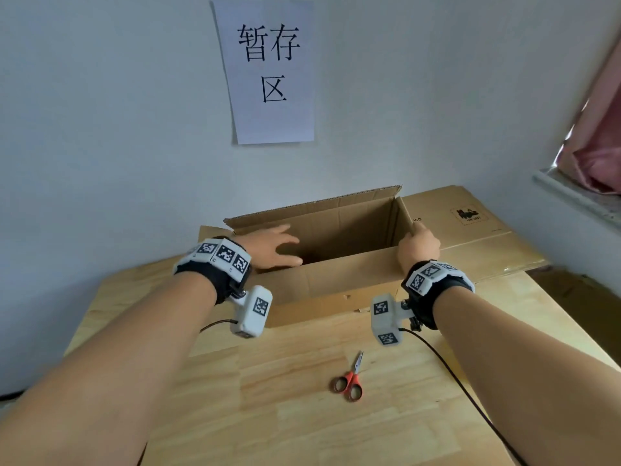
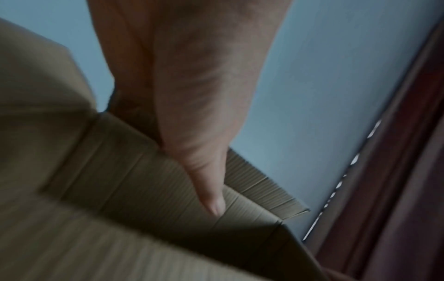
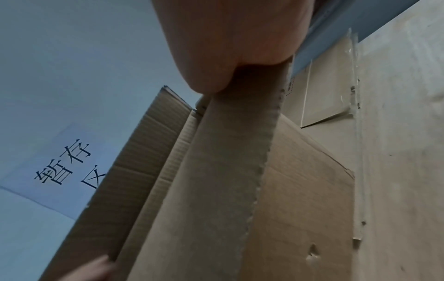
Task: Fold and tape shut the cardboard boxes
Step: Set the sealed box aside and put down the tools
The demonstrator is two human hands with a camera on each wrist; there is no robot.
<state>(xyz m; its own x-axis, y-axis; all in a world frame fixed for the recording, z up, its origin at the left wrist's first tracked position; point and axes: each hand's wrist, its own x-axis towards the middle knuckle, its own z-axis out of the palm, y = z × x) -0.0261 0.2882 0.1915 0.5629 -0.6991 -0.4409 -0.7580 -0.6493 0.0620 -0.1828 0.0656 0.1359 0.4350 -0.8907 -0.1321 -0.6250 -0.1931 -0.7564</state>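
Observation:
An open brown cardboard box [image 1: 336,280] sits on the wooden table [image 1: 302,415], its back flap [image 1: 319,206] standing upright. My left hand [image 1: 272,247] reaches over the box's left end with fingers spread and straight; in the left wrist view one straight finger [image 2: 211,190] points down into the box [image 2: 144,190]. My right hand [image 1: 418,245] grips the upright right end flap [image 1: 405,213] at its top edge. The right wrist view shows that hand [image 3: 228,38] pinching the flap [image 3: 228,171] from above.
Red-handled scissors [image 1: 349,381] lie on the table in front of the box. A flattened cardboard box [image 1: 470,223] lies behind on the right. A paper sign [image 1: 268,68] hangs on the wall. A window sill [image 1: 578,200] and pink curtain [image 1: 598,146] are at far right.

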